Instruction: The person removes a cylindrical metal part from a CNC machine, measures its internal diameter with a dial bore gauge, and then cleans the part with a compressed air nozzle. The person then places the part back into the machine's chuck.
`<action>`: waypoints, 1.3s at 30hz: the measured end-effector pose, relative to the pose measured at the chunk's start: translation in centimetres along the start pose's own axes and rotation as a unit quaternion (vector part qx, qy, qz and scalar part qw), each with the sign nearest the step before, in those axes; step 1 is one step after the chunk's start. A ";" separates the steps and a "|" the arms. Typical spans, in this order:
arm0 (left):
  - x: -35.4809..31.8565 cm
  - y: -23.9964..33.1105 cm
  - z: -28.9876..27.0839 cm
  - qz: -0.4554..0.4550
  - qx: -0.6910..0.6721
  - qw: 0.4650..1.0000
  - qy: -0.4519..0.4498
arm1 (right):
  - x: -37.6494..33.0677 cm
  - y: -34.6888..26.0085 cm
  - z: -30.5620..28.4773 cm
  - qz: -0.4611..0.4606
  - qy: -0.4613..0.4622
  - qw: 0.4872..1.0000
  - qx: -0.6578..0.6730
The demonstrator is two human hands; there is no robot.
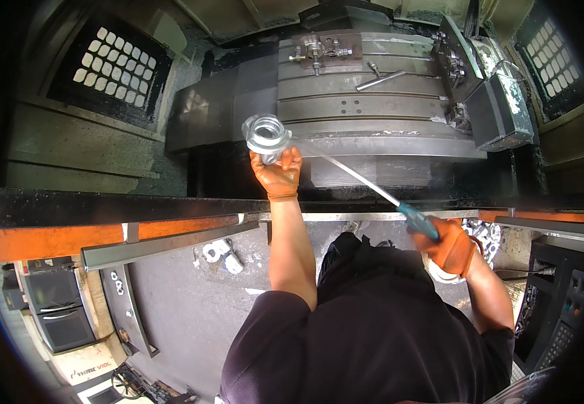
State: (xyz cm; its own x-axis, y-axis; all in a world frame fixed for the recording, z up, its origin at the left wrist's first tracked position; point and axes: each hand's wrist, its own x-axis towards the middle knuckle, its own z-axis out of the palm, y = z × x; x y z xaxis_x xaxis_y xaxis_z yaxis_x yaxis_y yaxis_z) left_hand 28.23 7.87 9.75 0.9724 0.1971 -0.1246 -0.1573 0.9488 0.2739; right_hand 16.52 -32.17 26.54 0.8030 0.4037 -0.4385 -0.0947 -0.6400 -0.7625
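I see the orange-gloved left hand [278, 178] holding a silvery, ring-mouthed metal casting [268, 137] near the grey slotted metal table [399, 106]. The orange-gloved right hand [451, 246] grips a teal-handled, steel-shafted tool [401, 205] pointing toward the casting.

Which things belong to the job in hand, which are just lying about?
Likely in the job:
silver part in left hand
teal-handled rod in right hand

Apparently lying about:
metal bar on machine bed
silver metalwork on floor
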 end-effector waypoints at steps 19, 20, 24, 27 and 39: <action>-2.2 0.9 -0.1 0.028 0.037 0.998 -0.043 | -0.5 -4.1 -2.2 -0.032 0.006 0.996 -0.089; -2.1 0.9 -0.3 0.029 0.034 0.998 -0.054 | -0.9 -3.8 -2.1 -0.042 -0.001 0.993 -0.114; -2.2 0.8 0.1 0.033 0.017 0.999 -0.024 | -1.1 -4.2 -2.8 0.099 0.010 0.992 -0.077; -2.4 0.9 0.6 0.029 0.022 0.999 0.000 | -1.2 -3.2 -2.4 0.021 0.025 0.996 -0.080; -3.6 1.3 0.2 0.001 0.000 0.997 -0.074 | -1.1 -4.0 -1.9 -0.098 0.008 0.986 -0.133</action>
State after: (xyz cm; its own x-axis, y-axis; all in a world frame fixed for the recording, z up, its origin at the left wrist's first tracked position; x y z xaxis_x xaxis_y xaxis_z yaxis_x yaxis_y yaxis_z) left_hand 24.60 8.38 10.74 0.9870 0.1596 0.0184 -0.1584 0.9484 0.2748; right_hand 17.12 -31.27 30.98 0.7993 0.5284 -0.2861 0.2198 -0.7002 -0.6793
